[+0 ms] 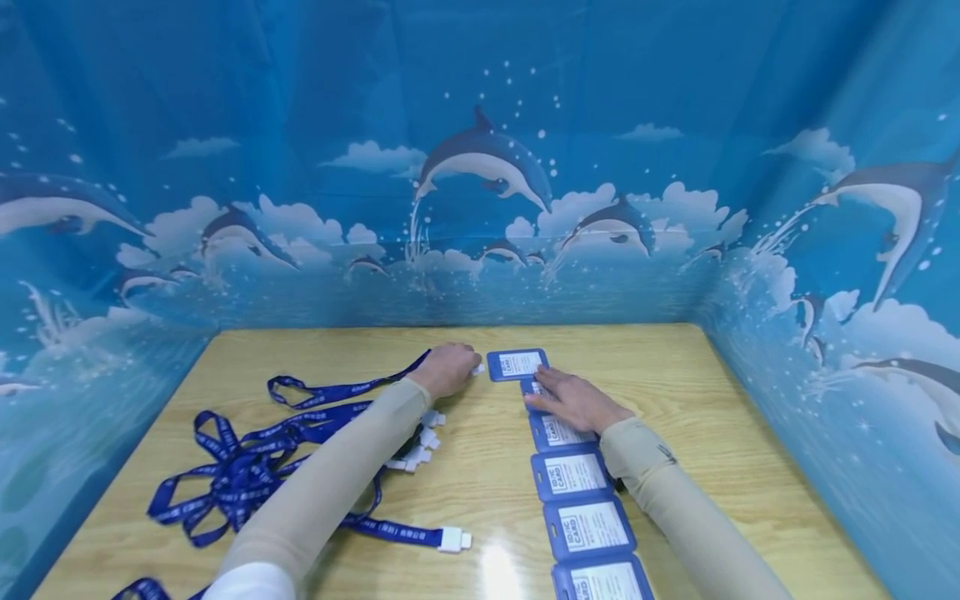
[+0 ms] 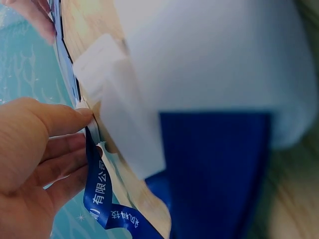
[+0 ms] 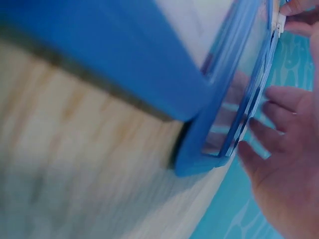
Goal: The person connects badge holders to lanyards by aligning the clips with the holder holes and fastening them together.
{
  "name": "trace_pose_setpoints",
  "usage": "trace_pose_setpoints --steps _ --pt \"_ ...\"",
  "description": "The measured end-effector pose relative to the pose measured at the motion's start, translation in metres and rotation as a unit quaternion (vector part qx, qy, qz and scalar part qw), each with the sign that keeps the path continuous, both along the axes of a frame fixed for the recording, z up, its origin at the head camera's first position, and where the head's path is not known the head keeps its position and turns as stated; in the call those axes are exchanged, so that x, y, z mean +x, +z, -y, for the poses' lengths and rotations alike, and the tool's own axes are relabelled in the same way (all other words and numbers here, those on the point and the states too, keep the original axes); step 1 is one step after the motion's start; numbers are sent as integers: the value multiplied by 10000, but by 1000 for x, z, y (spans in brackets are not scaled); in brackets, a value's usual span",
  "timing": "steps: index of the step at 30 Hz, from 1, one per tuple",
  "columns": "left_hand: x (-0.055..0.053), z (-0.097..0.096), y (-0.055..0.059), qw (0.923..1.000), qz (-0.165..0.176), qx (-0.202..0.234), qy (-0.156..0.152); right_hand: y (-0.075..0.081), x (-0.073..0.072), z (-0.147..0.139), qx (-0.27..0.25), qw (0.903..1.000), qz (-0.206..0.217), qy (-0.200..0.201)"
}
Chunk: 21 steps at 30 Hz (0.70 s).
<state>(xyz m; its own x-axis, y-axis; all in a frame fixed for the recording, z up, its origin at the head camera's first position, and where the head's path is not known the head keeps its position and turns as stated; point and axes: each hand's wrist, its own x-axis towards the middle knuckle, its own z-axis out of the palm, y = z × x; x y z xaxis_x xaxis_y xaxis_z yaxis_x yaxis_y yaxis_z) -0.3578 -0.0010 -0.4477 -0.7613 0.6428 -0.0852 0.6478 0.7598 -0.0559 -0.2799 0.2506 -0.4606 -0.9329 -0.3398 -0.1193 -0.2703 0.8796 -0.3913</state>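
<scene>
Between the thumb and fingers of my left hand [image 1: 447, 369] is the white plastic clip [image 1: 478, 368] of a blue lanyard [image 2: 101, 199], whose printed strap trails away to the left. Just right of that clip lies the farthest blue badge holder [image 1: 517, 364], a white card showing in its window. My right hand [image 1: 577, 402] is over the second and third badge holders, partly covering them. Its fingers [image 3: 271, 134] are spread and only slightly bent near the holders' edges, holding nothing; whether they touch is hard to tell.
More badge holders [image 1: 573, 473] run in a column toward the near table edge. A tangled heap of blue lanyards [image 1: 243, 483] lies left, with several white clips [image 1: 420, 446] beside the left forearm. One lanyard end [image 1: 453, 539] points right. A dolphin-print curtain [image 1: 480, 283] encloses the wooden table [image 1: 750, 467].
</scene>
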Motion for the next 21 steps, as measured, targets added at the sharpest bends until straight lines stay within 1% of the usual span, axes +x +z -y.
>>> trace_pose_setpoints --steps 4,7,10,15,21 --pt "0 0 -2 10000 -33 -31 3 -2 -5 -5 -301 9993 -142 -161" --pt "0 0 -3 10000 -22 -16 -7 -5 -10 -9 -333 9988 -96 -356" --pt "0 0 -3 10000 38 38 -44 -6 -12 -12 -357 9983 -26 -463" --pt "-1 -1 -2 9997 100 192 -102 -8 -11 -15 -371 9983 -61 -454" --pt "-3 -2 -4 9982 113 553 -188 -8 -12 -16 -227 9990 -56 -374"
